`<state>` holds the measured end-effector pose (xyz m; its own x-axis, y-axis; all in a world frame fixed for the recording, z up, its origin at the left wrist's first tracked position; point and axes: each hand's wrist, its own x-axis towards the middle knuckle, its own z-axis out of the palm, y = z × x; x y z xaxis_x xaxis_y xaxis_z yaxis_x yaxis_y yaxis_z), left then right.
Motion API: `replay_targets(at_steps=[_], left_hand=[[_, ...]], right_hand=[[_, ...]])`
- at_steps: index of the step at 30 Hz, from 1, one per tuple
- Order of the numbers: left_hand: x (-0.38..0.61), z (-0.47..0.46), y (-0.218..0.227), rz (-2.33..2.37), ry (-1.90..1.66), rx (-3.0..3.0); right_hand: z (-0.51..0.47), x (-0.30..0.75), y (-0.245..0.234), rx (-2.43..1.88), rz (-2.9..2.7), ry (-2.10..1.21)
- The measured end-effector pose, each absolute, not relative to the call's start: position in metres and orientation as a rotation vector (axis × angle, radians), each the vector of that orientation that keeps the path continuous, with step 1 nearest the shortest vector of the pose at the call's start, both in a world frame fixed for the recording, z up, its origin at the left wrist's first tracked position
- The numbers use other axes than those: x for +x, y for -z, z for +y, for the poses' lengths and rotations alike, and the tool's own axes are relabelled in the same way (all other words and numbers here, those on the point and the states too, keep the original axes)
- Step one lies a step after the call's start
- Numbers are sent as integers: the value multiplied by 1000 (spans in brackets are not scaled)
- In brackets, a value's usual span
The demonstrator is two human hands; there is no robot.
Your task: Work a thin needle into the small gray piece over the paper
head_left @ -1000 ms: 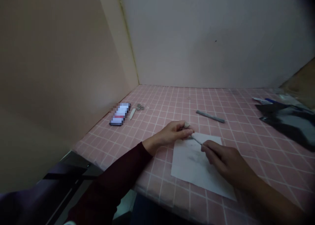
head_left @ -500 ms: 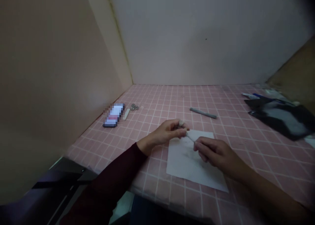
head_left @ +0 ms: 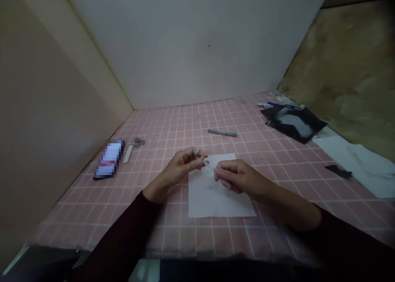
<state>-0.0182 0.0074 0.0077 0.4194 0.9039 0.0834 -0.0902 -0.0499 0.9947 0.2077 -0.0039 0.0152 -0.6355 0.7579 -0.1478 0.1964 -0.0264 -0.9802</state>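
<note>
My left hand (head_left: 184, 166) is closed in a pinch over the upper left of a white sheet of paper (head_left: 203, 199) with dark smudges. What its fingertips hold is too small to make out; a pale patch shows on one finger. My right hand (head_left: 237, 176) is closed around a thin pale stick (head_left: 210, 166). The stick slants up and left to the fingertips of my left hand; whether its end touches what is held there I cannot tell.
A phone (head_left: 108, 158), a small white strip (head_left: 128, 154) and a tangled metal item (head_left: 138, 142) lie left. Behind the paper is a grey bar (head_left: 222, 132). Black sheet material (head_left: 277, 123), white cloth or paper (head_left: 361, 158) and a dark scrap (head_left: 338, 171) lie right.
The view has swung to the right, so everything appears further left and more of the right side shows. Both hands keep much the same grip, the stick still between them.
</note>
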Motion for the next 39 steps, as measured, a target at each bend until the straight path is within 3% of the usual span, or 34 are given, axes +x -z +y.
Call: replay_targets(at_steps=[3,5,7,11,13,15,20,22,26,28,31,36,39], left_hand=[[-18,8,-6,888,-914,1421],[-18,9,-5,919,-886,1426],[-19,9,-5,882,-896,1417],[-20,8,-5,766,-954,1362],[-21,7,-6,752,-963,1348],[-21,7,-7,755,-964,1369],[-23,10,-5,823,-924,1435],[-23,11,-5,802,-913,1426],[-23,10,-5,723,-953,1375],[-23,8,-6,719,-968,1361],[-22,7,-8,752,-978,1385],[-22,10,-6,834,-916,1435],[-24,11,-4,810,-909,1424]], right_hand=[[-8,205,-12,-974,-2153,-1083],[-10,205,-12,-968,-2199,-936],[-9,205,-15,-986,-2098,-1173],[-3,207,-19,-986,-1558,-1947],[-2,207,-19,-960,-1465,-2046],[-3,206,-17,-939,-1618,-1909],[-9,204,-17,-915,-2100,-1068],[-9,204,-17,-926,-2060,-1139],[-4,206,-16,-943,-1599,-1890],[-2,206,-15,-933,-1434,-2073],[-4,206,-16,-941,-1628,-1912],[-13,202,-19,-953,-2104,-1047],[-10,204,-20,-981,-2007,-1286]])
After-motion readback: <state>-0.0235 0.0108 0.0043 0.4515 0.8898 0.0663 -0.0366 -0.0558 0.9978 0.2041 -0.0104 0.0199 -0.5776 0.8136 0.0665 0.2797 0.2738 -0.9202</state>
